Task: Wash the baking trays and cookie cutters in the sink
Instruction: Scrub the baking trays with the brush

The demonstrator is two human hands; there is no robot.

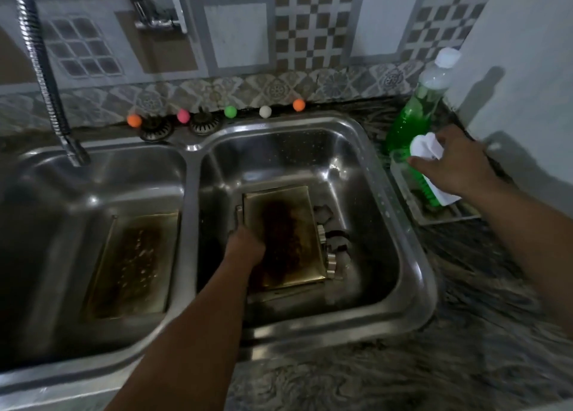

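Dim light falls on a patterned tile wall (313,29) – grey and brown checks – above a dark marbled counter (434,348).

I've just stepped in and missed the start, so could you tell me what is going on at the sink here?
A person is getting ready to wash up at a double sink. The left hand rests on a stained baking tray in the right basin, with cookie cutters lying beside it. The right hand grips a white scrubbing brush with green bristles over a small dish on the counter, next to a green soap bottle. A second dirty tray sits in the left basin.
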